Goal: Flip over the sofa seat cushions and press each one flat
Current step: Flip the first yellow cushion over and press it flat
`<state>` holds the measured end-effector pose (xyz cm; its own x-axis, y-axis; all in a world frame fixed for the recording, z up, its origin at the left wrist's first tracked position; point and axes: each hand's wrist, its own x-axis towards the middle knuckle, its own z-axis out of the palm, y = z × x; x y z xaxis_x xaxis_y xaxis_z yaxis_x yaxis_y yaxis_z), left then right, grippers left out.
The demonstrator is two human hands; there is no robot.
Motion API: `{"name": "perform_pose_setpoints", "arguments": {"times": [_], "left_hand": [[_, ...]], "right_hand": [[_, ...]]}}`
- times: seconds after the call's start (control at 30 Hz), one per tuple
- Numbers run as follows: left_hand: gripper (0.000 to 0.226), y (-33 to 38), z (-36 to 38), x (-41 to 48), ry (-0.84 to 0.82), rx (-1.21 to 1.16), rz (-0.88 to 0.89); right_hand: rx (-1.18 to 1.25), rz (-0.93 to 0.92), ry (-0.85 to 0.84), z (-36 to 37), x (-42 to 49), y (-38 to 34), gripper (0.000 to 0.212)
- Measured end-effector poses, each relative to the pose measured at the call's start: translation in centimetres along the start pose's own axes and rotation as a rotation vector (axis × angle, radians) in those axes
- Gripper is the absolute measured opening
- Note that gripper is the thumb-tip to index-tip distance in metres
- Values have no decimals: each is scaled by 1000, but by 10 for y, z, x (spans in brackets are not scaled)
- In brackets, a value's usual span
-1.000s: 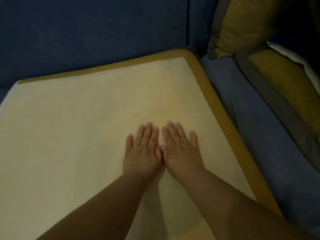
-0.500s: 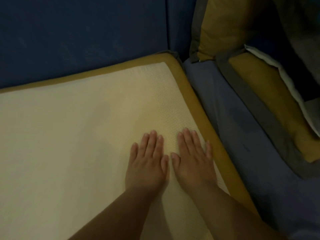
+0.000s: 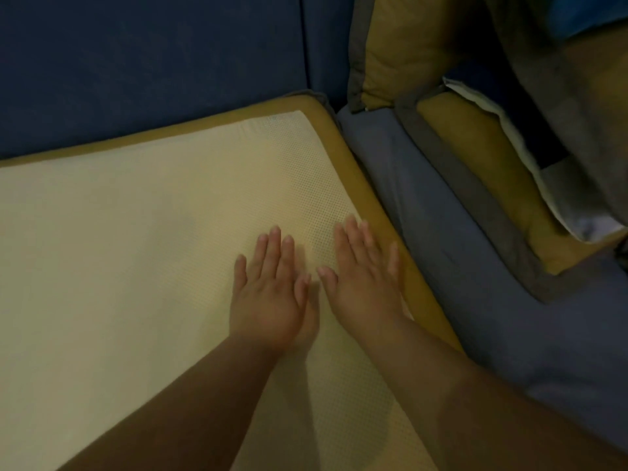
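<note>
A large seat cushion [image 3: 119, 249] lies flat with its cream, dotted mesh underside up and a mustard border along its back and right edges. My left hand [image 3: 268, 294] rests palm down on the cream face, fingers straight and slightly apart. Beside it, my right hand [image 3: 365, 277] lies flat near the cushion's right edge, its little finger close to the mustard border. A small gap separates the two hands. Neither hand holds anything.
The dark blue sofa backrest [image 3: 153, 62] rises behind the cushion. To the right lies a grey-blue seat cushion [image 3: 458, 266]. On it lean mustard pillows with grey trim [image 3: 407, 45], [image 3: 482, 171], and a grey cloth [image 3: 560, 113] hangs at far right.
Both hands have slid to the right across the cream face toward the mustard border and moved apart; earlier they touched side by side. The view has shifted rightward too.
</note>
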<state>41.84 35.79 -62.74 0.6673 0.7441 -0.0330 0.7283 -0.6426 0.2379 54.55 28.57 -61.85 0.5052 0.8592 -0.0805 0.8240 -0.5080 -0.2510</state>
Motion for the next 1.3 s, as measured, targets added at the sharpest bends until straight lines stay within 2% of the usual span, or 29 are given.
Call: {"name": "perform_pose_setpoints", "arguments": {"times": [0.07,0.1,0.2,0.23,0.33,0.43,0.57,0.63,0.77,0.83,0.93,1.03,1.3], "left_hand": [[62,4,-3,-18,40,-36,19],[62,6,-1,-29,16,-40,34],[65,8,15,-48,-102,43,63],[66,8,17,-47,-98,53,65],[68,3,8,-44,-75,25,98],[59,-16,0,-62,55,18,123],[65,-36,7,-87,-64,57,93],[67,-37,8,-84,-73,53,76],[59,-51,-14,-94,104,10,43],[58,-73,-9,-113,116,54,-13],[60,-91,6,-132,-4,89,-33],[60,-90,9,-131,-16,100,-31],[67,-87,7,-129,-41,61,-69]], "right_hand": [[33,-2,195,-6,-20,-3,63],[48,-1,206,-2,-32,-3,64],[-4,-4,-52,24,-65,1,66],[-16,14,-86,29,-67,4,68],[-3,34,-51,24,-62,-1,73],[45,-11,114,19,-73,-15,64],[-3,-43,-63,38,-94,-32,65],[-20,-11,-72,39,-91,-36,70],[69,-44,143,25,-94,-72,62],[55,-72,108,38,-106,-92,62],[-28,-95,-15,65,-118,-102,62],[-37,-98,-66,67,-116,-99,64],[-100,-73,-110,64,-116,-101,66]]}}
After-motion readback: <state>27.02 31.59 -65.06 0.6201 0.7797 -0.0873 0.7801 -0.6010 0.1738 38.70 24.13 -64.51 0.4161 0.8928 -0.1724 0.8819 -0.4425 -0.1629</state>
